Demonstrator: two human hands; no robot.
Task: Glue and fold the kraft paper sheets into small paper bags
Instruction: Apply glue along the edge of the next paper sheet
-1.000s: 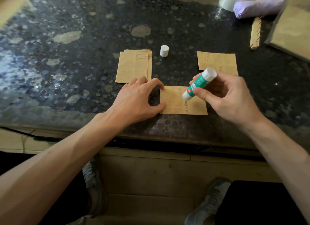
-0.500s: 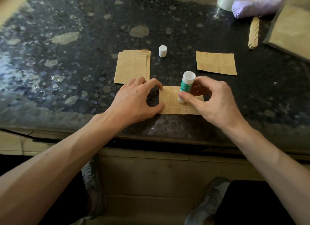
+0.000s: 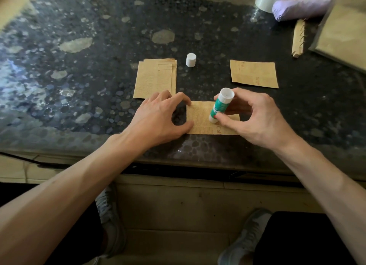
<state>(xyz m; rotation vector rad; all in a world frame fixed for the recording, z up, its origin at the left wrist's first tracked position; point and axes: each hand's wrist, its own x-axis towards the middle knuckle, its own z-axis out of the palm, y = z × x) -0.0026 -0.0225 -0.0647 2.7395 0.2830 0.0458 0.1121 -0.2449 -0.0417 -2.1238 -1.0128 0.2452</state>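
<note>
Whereas the glue stick [image 3: 220,106] was raised and slanted a second earlier, it stood tip-down on the kraft sheet [image 3: 198,118] at the counter's [image 3: 99,67] near edge, with the right hand [image 3: 255,116] grip clamped round it; gluing judged begun. Left hand [image 3: 160,116], fingers apart, pinned the sheet's left edge, unchanged. Glue trace and the sheet's right end: hidden under the right hand.

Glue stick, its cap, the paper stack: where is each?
Glue stick [image 3: 220,106]: head view, on its green label.
Cap [image 3: 190,62]: head view, on its white side.
Paper stack [image 3: 154,80]: head view, middle of the top sheet.
</note>
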